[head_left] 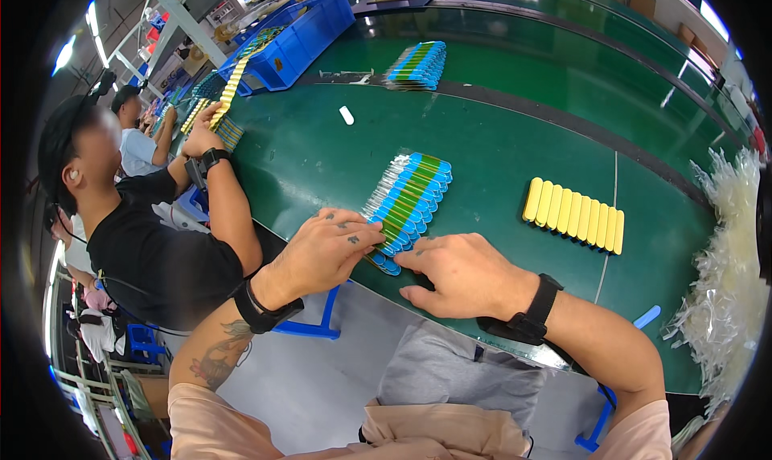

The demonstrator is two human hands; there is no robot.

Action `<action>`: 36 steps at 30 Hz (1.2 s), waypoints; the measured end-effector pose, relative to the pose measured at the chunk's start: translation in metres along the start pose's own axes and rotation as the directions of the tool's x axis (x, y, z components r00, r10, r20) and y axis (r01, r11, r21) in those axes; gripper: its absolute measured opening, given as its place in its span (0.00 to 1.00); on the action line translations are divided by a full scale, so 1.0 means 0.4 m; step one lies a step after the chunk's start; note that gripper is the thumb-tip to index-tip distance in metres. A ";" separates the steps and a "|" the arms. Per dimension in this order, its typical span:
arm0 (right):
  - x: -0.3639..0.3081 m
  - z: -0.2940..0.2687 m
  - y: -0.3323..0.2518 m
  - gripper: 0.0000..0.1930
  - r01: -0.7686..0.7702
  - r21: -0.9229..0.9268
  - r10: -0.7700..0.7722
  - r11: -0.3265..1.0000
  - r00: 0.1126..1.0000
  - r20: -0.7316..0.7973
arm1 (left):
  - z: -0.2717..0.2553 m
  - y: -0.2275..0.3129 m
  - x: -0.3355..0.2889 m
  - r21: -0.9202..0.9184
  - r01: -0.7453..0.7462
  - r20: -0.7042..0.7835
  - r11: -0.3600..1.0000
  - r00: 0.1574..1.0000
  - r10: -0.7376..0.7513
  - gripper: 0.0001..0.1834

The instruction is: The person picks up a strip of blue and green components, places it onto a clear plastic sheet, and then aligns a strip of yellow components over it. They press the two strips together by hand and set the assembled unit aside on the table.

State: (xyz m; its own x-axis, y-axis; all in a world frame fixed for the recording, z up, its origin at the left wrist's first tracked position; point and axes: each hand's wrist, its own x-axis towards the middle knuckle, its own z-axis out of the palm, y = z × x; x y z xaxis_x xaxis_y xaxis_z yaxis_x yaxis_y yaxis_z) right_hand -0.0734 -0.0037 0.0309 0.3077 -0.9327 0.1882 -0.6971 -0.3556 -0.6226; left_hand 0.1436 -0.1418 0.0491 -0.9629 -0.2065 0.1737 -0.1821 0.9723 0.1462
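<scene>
A slanting row of blue nail files in clear sleeves lies overlapped on the green table before me, with a green and yellow band across its middle. At its near left end, my left hand has its fingers closed on the sleeved files; the fingertips are partly hidden. My right hand is beside the near right end, index fingertip against the files and thumb held apart. Farther right, a row of yellow nail files lies side by side, with dark undersides showing.
Clear plastic sleeves are heaped at the right. Another sleeved stack stands farther back. A white strip and a single blue file lie loose. At left, a co-worker holds yellow files near a blue bin.
</scene>
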 end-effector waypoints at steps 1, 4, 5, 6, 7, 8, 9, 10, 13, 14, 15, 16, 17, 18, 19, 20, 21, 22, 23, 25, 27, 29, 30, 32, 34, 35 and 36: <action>0.000 0.002 0.000 0.21 0.000 0.001 0.000 1.000 1.000 0.000 | -0.001 0.001 0.000 0.000 0.000 0.001 1.000 1.000 0.000 0.14; 0.001 0.004 -0.001 0.21 -0.007 -0.014 0.007 1.000 1.000 0.024 | -0.002 0.003 0.000 0.001 0.000 0.000 1.000 1.000 0.000 0.14; 0.001 0.004 -0.001 0.21 -0.018 0.023 0.018 1.000 1.000 -0.024 | -0.001 0.003 0.000 0.002 -0.002 -0.006 1.000 1.000 0.002 0.14; 0.001 0.003 -0.001 0.21 -0.027 0.061 0.031 0.998 0.997 -0.071 | -0.001 0.004 0.000 0.002 -0.005 -0.012 1.000 1.000 0.005 0.14; 0.003 0.003 0.002 0.21 -0.027 0.063 0.031 0.998 0.997 -0.072 | -0.002 0.004 -0.001 0.002 -0.004 -0.011 1.000 1.000 0.005 0.14; 0.005 0.003 0.005 0.22 -0.046 0.079 0.050 0.996 0.997 -0.060 | -0.002 0.004 -0.001 0.000 0.002 -0.001 1.000 1.000 -0.002 0.14; 0.006 0.004 0.008 0.22 -0.064 0.095 0.069 0.993 0.996 -0.048 | -0.003 0.004 -0.002 -0.003 0.008 0.009 1.000 1.000 -0.008 0.14; 0.005 0.005 0.010 0.22 -0.065 0.094 0.070 0.993 0.996 -0.049 | -0.003 0.005 -0.001 -0.003 0.007 0.009 1.000 1.000 -0.007 0.14; 0.003 0.009 0.013 0.22 -0.068 0.073 0.068 0.995 0.998 0.001 | -0.006 0.007 0.000 0.007 0.010 0.023 1.000 1.000 -0.010 0.15; 0.003 0.009 0.013 0.22 -0.074 0.073 0.073 0.995 0.997 0.013 | -0.006 0.007 0.000 0.005 0.015 0.029 1.000 0.999 -0.015 0.15; 0.003 0.008 0.012 0.23 -0.080 0.071 0.079 0.994 0.997 0.024 | -0.006 0.007 -0.001 0.002 0.020 0.036 1.000 0.999 -0.020 0.15; 0.005 0.005 0.009 0.23 -0.079 0.072 0.077 0.994 0.997 0.024 | -0.006 0.006 -0.002 0.003 0.022 0.036 1.000 0.999 -0.022 0.15; 0.007 -0.001 0.003 0.23 -0.115 0.103 0.116 0.988 0.993 -0.001 | -0.005 0.005 -0.003 0.004 0.023 0.038 1.000 0.999 -0.023 0.16; 0.009 -0.005 0.001 0.23 -0.150 0.135 0.155 0.979 0.988 -0.024 | -0.005 0.005 -0.004 0.005 0.024 0.040 1.000 0.999 -0.024 0.16; 0.009 -0.003 0.004 0.23 -0.151 0.135 0.155 0.979 0.988 -0.024 | -0.005 0.005 -0.004 0.005 0.023 0.040 1.000 0.999 -0.023 0.16; 0.009 0.000 0.009 0.24 -0.140 0.119 0.140 0.983 0.990 0.007 | -0.004 0.005 -0.004 0.007 0.022 0.040 1.000 0.999 -0.022 0.16; 0.008 0.001 0.013 0.24 -0.129 0.103 0.126 0.986 0.991 0.039 | -0.004 0.006 -0.003 0.010 0.021 0.041 1.000 0.999 -0.021 0.16; 0.009 0.000 0.011 0.24 -0.129 0.103 0.126 0.986 0.991 0.039 | -0.004 0.006 -0.003 0.009 0.021 0.041 1.000 0.999 -0.021 0.16; 0.010 -0.002 0.009 0.24 -0.133 0.095 0.128 0.987 0.990 0.056 | -0.005 0.007 -0.004 0.011 0.023 0.046 1.000 0.999 -0.023 0.16; 0.010 -0.007 0.004 0.24 -0.137 0.087 0.131 0.987 0.989 0.073 | -0.004 0.007 -0.005 0.012 0.026 0.050 1.000 0.998 -0.026 0.16; 0.010 -0.010 0.002 0.22 -0.139 0.114 0.132 0.984 0.989 0.068 | -0.003 0.007 -0.006 0.009 0.025 0.047 1.000 0.999 -0.025 0.16; 0.008 0.001 0.016 0.23 -0.099 0.092 0.094 0.991 0.994 0.061 | -0.003 0.007 -0.004 0.008 0.020 0.043 1.000 0.999 -0.020 0.16; 0.006 0.005 0.021 0.23 -0.059 0.070 0.055 0.996 0.997 0.054 | -0.002 0.007 -0.004 0.007 0.015 0.038 1.000 0.999 -0.015 0.16; 0.001 0.000 0.015 0.23 -0.015 -0.016 0.016 1.000 0.998 0.056 | -0.002 0.006 -0.006 0.007 0.017 0.038 1.000 0.999 -0.017 0.16; -0.003 -0.002 0.005 0.24 0.028 -0.102 -0.022 0.994 0.998 0.059 | -0.002 0.007 -0.007 0.008 0.017 0.037 1.000 0.999 -0.017 0.16; -0.005 0.000 -0.002 0.24 0.043 -0.160 -0.034 0.986 0.997 0.063 | -0.004 0.007 -0.007 0.012 0.015 0.039 1.000 0.999 -0.015 0.16; -0.007 0.003 -0.007 0.25 0.059 -0.217 -0.045 0.974 0.997 0.067 | -0.006 0.008 -0.008 0.017 0.013 0.041 1.000 0.999 -0.014 0.17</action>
State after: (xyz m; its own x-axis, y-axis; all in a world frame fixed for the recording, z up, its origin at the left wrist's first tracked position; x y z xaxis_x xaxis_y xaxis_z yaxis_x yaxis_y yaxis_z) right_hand -0.0715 -0.0001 0.0312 0.3819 -0.9095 0.1644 -0.8017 -0.4145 -0.4307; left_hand 0.1465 -0.1381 0.0512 -0.9676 -0.2152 0.1320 -0.1980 0.9713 0.1317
